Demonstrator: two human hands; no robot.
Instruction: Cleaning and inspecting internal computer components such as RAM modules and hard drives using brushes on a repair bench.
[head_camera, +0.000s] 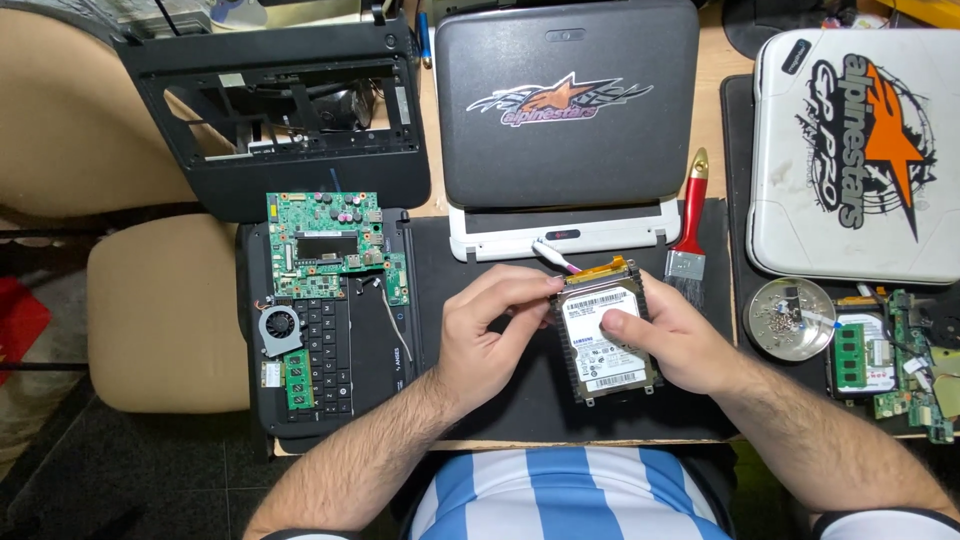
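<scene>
My right hand (672, 342) grips a small laptop hard drive (602, 335) in a black metal caddy, thumb pressed on its white label. My left hand (490, 335) is at the drive's upper left corner, fingers pinching the caddy edge near an orange flex strip. The drive is held just above a black work mat (520, 400). A pink and white tool (556, 258) lies just beyond my fingers.
A green circuit board (330, 245) and fan lie on a black netbook keyboard (330, 350) at the left. A dark netbook (565, 110) sits ahead, an empty black casing (280, 110) at back left. A red-handled brush (690, 225), round screw dish (792, 318), memory boards (880, 360) and white laptop (860, 150) are right.
</scene>
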